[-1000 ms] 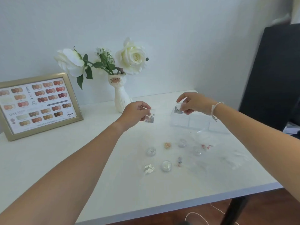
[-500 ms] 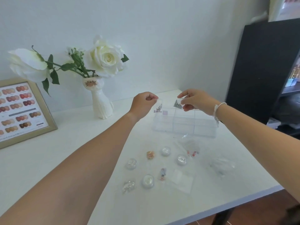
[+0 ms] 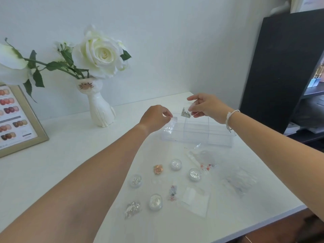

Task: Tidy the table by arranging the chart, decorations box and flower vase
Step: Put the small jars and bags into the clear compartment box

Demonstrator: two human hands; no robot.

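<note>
White bench (image 3: 52,172) by pale wall: your left hand (image 3: 155,117) and right hand (image 3: 206,106) each pinch a small sachet above the clear decorations box (image 3: 198,133), mid-filling; next, likely lower each into a compartment.

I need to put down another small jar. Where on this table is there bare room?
Free: the white table between the framed chart, the cat vase and the left forearm, and the strip behind the clear box. Crowded: in front of the box, with glitter jars and plastic bags.
</note>
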